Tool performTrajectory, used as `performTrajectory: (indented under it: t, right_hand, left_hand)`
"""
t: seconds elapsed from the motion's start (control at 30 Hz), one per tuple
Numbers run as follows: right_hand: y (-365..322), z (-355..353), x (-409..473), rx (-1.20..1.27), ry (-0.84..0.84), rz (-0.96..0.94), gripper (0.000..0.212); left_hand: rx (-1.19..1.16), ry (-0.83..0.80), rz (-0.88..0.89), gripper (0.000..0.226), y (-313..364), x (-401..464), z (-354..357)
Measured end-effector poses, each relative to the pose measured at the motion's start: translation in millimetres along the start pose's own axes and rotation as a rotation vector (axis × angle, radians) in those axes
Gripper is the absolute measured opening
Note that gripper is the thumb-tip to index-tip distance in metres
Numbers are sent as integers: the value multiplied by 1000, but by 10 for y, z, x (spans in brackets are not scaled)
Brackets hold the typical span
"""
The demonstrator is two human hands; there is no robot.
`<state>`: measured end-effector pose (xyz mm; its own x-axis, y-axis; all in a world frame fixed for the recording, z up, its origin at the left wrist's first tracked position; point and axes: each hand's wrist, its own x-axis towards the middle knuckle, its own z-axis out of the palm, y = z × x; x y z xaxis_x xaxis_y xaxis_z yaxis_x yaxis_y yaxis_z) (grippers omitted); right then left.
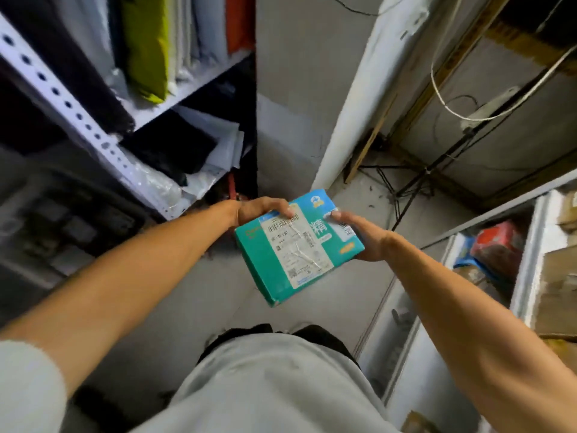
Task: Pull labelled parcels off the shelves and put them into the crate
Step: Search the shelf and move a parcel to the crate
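Between both hands' curled fingers (282, 210), left (259, 210) and right (365, 237), sits the teal parcel (296, 248).

Soft, even light falls on the floor (290, 126), while the left shelves' (93, 129) lower bays sink into dark. Motion blur smears the edges; wide-angle distortion bends uprights. The centre is sharpest.

teal parcel (296, 248) | white label (295, 245) | yellow-green bag (146, 45), perhaps fabric
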<state>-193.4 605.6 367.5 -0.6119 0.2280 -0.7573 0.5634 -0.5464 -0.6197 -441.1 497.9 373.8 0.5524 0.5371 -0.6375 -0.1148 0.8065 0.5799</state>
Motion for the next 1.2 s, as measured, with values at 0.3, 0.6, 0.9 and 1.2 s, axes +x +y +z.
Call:
performTrajectory:
  t: [0.3, 0.6, 0.9, 1.2]
  right_hand:
    - [-210, 1583, 746, -125, -59, 17, 74]
    - [-243, 2821, 1399, -357, -152, 70, 63]
    - [-314, 3501, 2122, -436, -254, 183, 85]
    - [-757, 4141, 3120, -527, -197, 223, 70]
  left_hand:
    - [-290, 614, 116, 54, -1393, -1522, -597]
    - [-697, 857, 253, 75, -2787, -2445, -663]
    - [-885, 1045, 373, 65, -3337, -2509, -868]
    - [-922, 1134, 396, 62, -3374, -2910, -1816]
